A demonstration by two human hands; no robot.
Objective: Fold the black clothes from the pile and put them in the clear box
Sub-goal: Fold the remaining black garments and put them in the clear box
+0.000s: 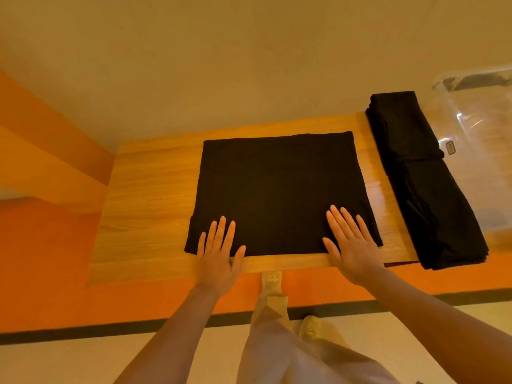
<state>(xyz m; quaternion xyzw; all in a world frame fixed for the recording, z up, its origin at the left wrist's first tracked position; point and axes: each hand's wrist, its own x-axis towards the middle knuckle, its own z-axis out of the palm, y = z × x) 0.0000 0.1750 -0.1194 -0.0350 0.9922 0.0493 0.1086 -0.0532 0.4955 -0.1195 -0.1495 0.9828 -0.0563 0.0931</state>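
We press both hands flat, fingers spread, on the near edge of a black garment [279,195] on the desk [149,195]: left hand [217,252] at its near-left corner, right hand [350,242] at its near-right, apparently to smooth it before another fold. The cloth lies between and beyond each grip as a neat rectangle. Further right of the right hand sits the black pile [421,184], then the clear box [479,151].

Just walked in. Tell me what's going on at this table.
A person is folding black clothes. Both the left hand and right hand lie flat, fingers straight, on the near edge of a black garment spread on the wooden table. More black clothes lie to the right, beside the clear box.
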